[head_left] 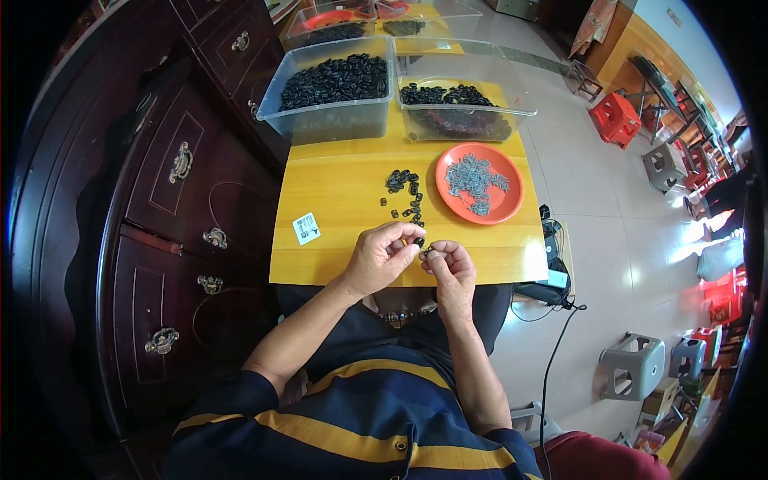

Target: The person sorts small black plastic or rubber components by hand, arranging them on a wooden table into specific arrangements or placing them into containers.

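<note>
My left hand (pixel 378 260) pinches a small black plastic piece (pixel 420 242) between thumb and fingertips, above the near edge of the yellow table (pixel 336 180). Close beside it, my right hand (pixel 453 276) has its fingers closed around another small dark piece (pixel 428 252), mostly covered by the fingertips. Just beyond my hands, several loose black plastic pieces (pixel 414 190) lie in a heap with a trail running toward me. Right of that heap is an orange-red plate (pixel 517 194) holding many small silvery metal parts (pixel 472 178).
Two clear plastic bins (pixel 324 122) (pixel 520 112) of black pieces stand across the table's far side. A white label (pixel 306 229) lies at the left. Dark wooden cabinets (pixel 168 216) border the left; a black cable (pixel 552 368) and grey stool (pixel 634 366) are on the right.
</note>
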Motion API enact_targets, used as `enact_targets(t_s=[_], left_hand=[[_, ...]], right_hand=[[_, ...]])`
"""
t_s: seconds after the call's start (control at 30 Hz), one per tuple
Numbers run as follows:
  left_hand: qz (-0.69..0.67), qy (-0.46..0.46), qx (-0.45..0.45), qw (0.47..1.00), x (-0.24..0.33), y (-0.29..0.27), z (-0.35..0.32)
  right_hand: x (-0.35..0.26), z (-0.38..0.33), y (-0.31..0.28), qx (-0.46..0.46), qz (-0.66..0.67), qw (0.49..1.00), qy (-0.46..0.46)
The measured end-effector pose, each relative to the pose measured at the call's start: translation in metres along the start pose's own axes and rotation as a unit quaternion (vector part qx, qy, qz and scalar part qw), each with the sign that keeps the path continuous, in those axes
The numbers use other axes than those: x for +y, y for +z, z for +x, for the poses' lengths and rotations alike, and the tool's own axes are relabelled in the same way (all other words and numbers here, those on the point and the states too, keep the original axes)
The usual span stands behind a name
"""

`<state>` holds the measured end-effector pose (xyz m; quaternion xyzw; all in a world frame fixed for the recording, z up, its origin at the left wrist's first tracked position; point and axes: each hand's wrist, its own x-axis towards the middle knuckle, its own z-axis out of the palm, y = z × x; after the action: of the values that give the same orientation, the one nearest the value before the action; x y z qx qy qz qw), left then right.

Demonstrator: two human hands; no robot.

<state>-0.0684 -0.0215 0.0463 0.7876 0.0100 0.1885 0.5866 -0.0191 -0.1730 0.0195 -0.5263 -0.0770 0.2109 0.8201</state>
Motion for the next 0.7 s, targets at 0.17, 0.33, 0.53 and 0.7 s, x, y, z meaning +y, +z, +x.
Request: enact_targets(t_s=[0.17,0.33,0.53,0.7], left_hand=[[0.005,-0.003,-0.024,1.000,-0.004,0.014,0.010],[0.039,-0.013,-0.013,0.999,-0.005,-0.004,0.001],[0.019,-0.028,-0.028,0.999,-0.008,0.007,0.003],[0.003,-0.037,-0.034,0.999,-0.011,0.010,0.004]], right_hand=[[0.003,0.002,-0.019,0.019,-0.058,0.997,-0.047],[0.026,0.008,-0.005,-0.005,-0.044,0.997,-0.068],[0.025,0.006,-0.017,-0.001,-0.067,0.995,-0.068],[0.022,0.005,-0.020,-0.016,-0.061,0.997,-0.052]])
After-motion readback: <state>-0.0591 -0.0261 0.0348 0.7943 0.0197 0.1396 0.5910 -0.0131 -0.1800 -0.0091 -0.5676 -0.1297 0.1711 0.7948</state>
